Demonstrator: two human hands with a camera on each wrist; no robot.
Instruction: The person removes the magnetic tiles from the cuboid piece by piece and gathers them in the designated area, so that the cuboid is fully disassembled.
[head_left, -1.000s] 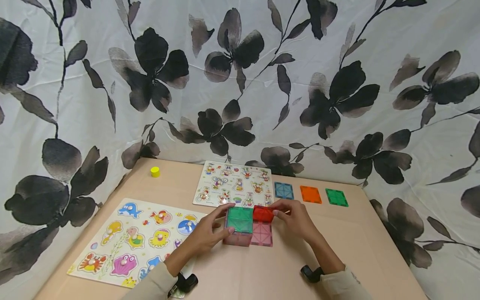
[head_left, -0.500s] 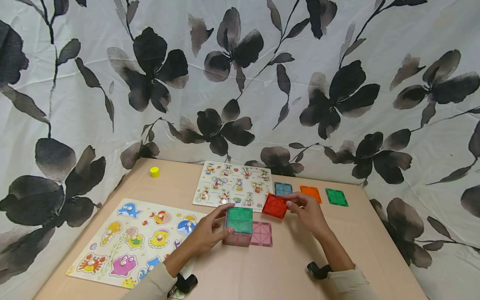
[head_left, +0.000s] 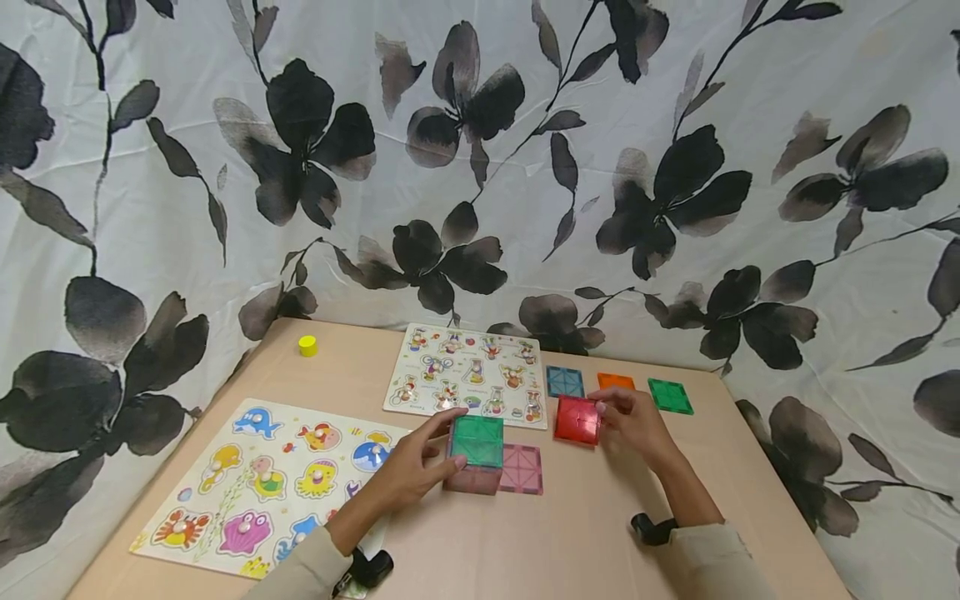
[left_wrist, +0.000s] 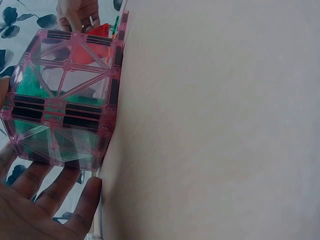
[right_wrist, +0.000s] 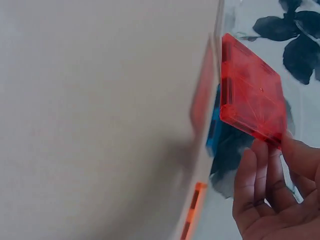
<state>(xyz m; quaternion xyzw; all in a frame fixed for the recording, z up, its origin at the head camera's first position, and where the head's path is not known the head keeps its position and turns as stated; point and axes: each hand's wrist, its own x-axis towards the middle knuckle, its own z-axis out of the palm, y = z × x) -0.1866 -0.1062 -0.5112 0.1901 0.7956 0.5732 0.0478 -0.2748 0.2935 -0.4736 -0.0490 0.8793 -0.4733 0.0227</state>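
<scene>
A small cube of see-through magnetic tiles (head_left: 477, 442), green on top with pink sides, stands on the table. My left hand (head_left: 411, 468) holds it from the left, thumb at the front and fingers toward the back. A flat pink magnetic tile (head_left: 522, 469) lies against the cube's right side. Up and to the right of that, my right hand (head_left: 637, 427) pinches a red square magnetic tile (head_left: 577, 420) by its edge. The right wrist view shows this red tile (right_wrist: 255, 92) tilted and raised off the table, between thumb and fingertips.
Blue (head_left: 565, 382), orange (head_left: 615, 381) and green (head_left: 671, 397) tiles lie in a row at the back right. A knobbed sea-animal puzzle board (head_left: 281, 421) lies left, another puzzle board (head_left: 465, 367) at the back. A yellow cylinder (head_left: 307, 346) stands at the far left.
My right hand has drawn the red tile away from the cube's side, above the pink tile, and moved it to the right. The left hand and the cube stay in place.
</scene>
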